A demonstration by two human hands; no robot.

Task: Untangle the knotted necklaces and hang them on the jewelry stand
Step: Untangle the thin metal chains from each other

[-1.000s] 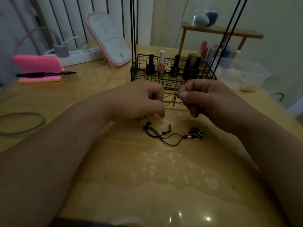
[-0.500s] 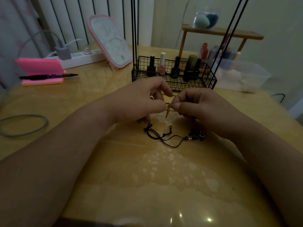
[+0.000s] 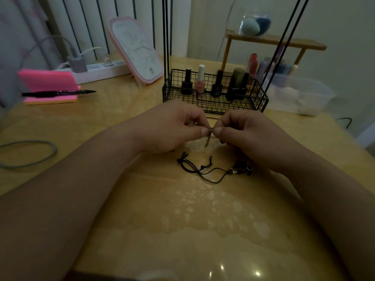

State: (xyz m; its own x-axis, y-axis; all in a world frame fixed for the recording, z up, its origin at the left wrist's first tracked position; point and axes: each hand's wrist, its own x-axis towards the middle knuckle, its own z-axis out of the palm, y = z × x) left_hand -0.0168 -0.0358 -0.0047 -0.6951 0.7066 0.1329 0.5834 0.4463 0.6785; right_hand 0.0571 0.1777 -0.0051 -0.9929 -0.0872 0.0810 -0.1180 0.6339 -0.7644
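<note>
Untangling is under way: the left hand (image 3: 172, 126) and right hand (image 3: 249, 134) each pinch the gold necklace (image 3: 209, 133) just above the surface (image 3: 203, 230). The next move likely calls for teasing its loops apart; the black cord necklace (image 3: 203, 166) lies beneath.

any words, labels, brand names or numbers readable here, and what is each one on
Nothing here can be read.
On the pink-framed panel: a small round mark near its lower edge, too small to read.
On the middle black polish bottle: pale label marks, too blurred to read.
On the pen: no print can be made out.
</note>
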